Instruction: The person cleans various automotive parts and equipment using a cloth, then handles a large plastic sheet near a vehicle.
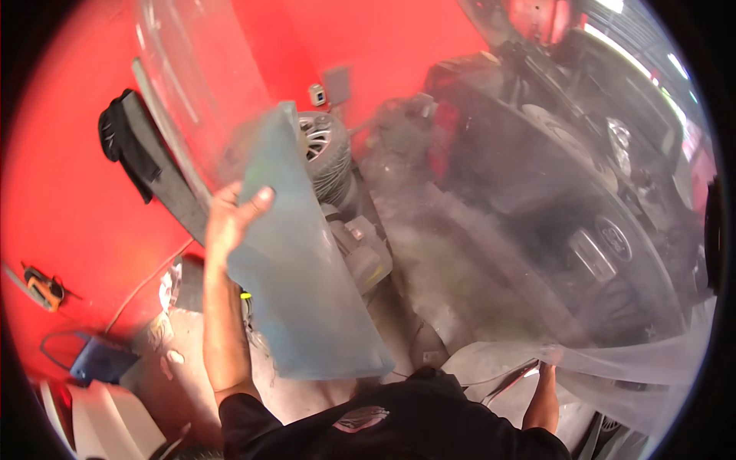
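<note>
My left hand (239, 217) is closed on the left edge of a long grey-blue panel (307, 284), thumb on its front face and fingers partly out of sight behind it. The panel stands tilted in front of me, its lower end close to my body. On the right, my right hand (550, 356) is at the edge of a translucent plastic sheet (629, 366) and appears to grip it; its fingers are blurred by the film. A dark, shiny curved strip (512, 381) lies close to that hand. Through the plastic shows the rear of a dark vehicle (521, 176).
Behind the panel are a wheel with tyre (330, 153) and a grey bulky object (364, 257). Against the red wall (61, 192) lean a long grey strip (180, 203) and black cloth (126, 138). An orange-and-black tool (46, 287), a blue case (103, 359) and pale panels (111, 422) lie left.
</note>
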`<state>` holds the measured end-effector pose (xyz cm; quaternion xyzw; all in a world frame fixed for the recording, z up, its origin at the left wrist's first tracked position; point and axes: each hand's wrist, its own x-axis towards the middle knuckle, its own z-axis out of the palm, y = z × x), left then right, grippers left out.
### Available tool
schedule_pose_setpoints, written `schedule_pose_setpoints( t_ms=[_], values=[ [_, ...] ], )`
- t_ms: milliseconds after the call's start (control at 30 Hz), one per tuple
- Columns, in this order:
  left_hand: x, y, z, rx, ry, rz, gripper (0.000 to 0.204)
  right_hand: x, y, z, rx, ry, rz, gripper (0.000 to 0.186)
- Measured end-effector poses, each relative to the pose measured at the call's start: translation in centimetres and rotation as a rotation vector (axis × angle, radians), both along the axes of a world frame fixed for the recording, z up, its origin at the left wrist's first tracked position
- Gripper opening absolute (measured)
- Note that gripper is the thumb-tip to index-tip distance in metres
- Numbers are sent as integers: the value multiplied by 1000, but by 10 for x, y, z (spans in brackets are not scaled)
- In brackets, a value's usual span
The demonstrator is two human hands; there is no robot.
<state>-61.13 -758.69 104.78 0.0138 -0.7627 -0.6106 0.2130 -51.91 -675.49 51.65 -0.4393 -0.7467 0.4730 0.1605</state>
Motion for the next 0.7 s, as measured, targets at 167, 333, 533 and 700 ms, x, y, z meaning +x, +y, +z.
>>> schedule_pose_setpoints(
  t_ms=[167, 333, 533, 700],
  values=[
    [-63, -25, 106, -25, -1, 21, 47, 54, -5, -7, -4, 44, -66, 35],
    [-157, -22, 170, -69, 54, -35, 41, 82, -7, -60, 9, 136, -112, 37],
    [-340, 2, 265, -115, 280, -61, 22, 84, -78, -78, 100, 44, -185, 45],
    [-370, 189, 290, -287, 811, -2, 44, 145, -70, -70, 428, -89, -412, 54]
  ],
)
